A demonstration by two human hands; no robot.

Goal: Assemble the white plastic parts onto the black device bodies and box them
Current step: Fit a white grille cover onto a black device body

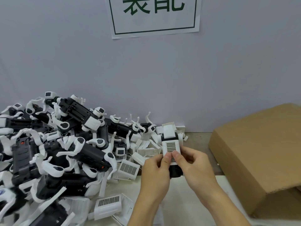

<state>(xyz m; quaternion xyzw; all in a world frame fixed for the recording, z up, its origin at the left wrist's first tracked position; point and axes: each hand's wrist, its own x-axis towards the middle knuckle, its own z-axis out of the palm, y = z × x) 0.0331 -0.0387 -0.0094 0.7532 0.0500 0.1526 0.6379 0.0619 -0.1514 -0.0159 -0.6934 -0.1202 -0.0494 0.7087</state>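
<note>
Both my hands hold one black device body (175,172) upright in front of me. A white grille cover (171,146) with dark slots lies on its face, with a white cap above it. My left hand (155,174) grips the body from the left, thumb pressing the cover's lower end. Around the right side curls my right hand (196,167), its thumb beside the other on the cover. Loose white grille covers (128,168) lie on the table to the left.
A big heap of black bodies with white parts (65,144) fills the left half of the table against the grey wall. A brown cardboard box (260,152) stands at the right. A paper sign with green characters (154,15) hangs on the wall.
</note>
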